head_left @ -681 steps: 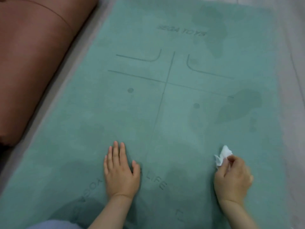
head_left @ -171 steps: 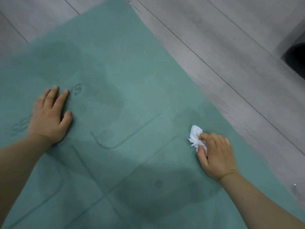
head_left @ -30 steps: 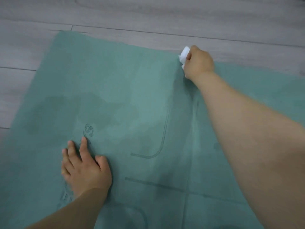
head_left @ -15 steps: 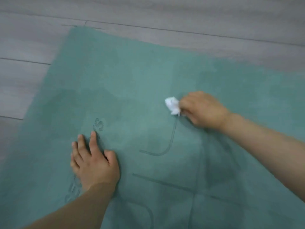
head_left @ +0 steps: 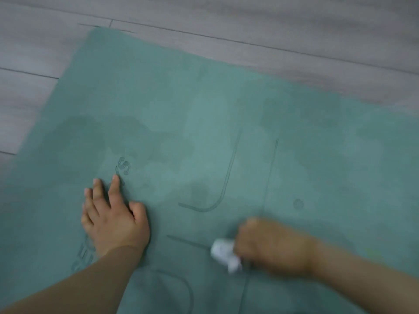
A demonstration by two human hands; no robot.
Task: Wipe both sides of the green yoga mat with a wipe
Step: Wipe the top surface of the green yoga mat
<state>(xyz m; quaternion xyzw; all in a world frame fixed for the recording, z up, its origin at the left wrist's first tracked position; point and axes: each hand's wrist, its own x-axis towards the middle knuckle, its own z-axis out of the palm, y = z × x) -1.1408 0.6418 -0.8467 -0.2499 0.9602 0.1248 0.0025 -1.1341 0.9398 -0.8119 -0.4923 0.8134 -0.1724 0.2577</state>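
While the one green yoga mat (head_left: pixel 204 123) lies flat on the grey plank floor (head_left: pixel 249 21), its far short edge runs slantwise from the upper left down toward the right, and its long axis reaches from that edge back toward the person, leaning a little to the left. Two hands are on it. The left hand (head_left: pixel 113 218) rests palm down with its fingers straight and slightly spread, partly covering the printed lettering near the mat's left side. The right hand (head_left: pixel 269 245), blurred, is curled round a single crumpled white wipe (head_left: pixel 223 251), which sticks out to its left and touches the mat just where a printed straight line ends. Darker damp-looking patches mark the mat's surface beyond the left hand and around the curved printed lines. One printed dot (head_left: pixel 298 203) sits beyond the right hand.
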